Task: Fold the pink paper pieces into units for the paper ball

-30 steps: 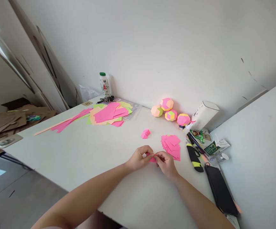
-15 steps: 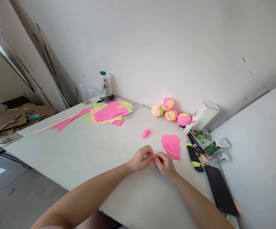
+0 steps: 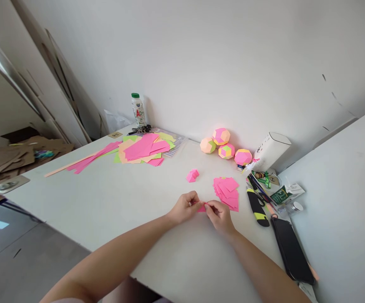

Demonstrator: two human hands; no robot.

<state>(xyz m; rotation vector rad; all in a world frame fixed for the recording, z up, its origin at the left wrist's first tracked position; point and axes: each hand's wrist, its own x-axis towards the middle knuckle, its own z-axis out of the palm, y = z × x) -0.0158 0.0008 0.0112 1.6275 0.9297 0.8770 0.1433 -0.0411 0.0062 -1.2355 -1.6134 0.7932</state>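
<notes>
Between my two hands is a small piece of pink paper [image 3: 201, 208], partly hidden by my fingers. My left hand [image 3: 186, 208] pinches its left side with thumb and forefinger. On the other side my right hand [image 3: 219, 216] is closed on the same paper, its thumb and fingertips close to the left ones. A small folded pink paper piece [image 3: 193, 175] lies on the table just beyond my hands. To the right of it is a loose stack of pink paper squares [image 3: 226, 193].
Several multicoloured paper balls [image 3: 221, 136] rest by the wall. Pink, green and peach sheets [image 3: 144, 148] cover a ruled mat at the back left, near a white bottle [image 3: 138, 111]. A black-and-yellow cutter [image 3: 258, 208] and a black case [image 3: 292, 251] lie at right.
My fingers have shifted slightly on the pink paper, and its lower strip now shows flatter between them. Other things on the table stay where they were.
</notes>
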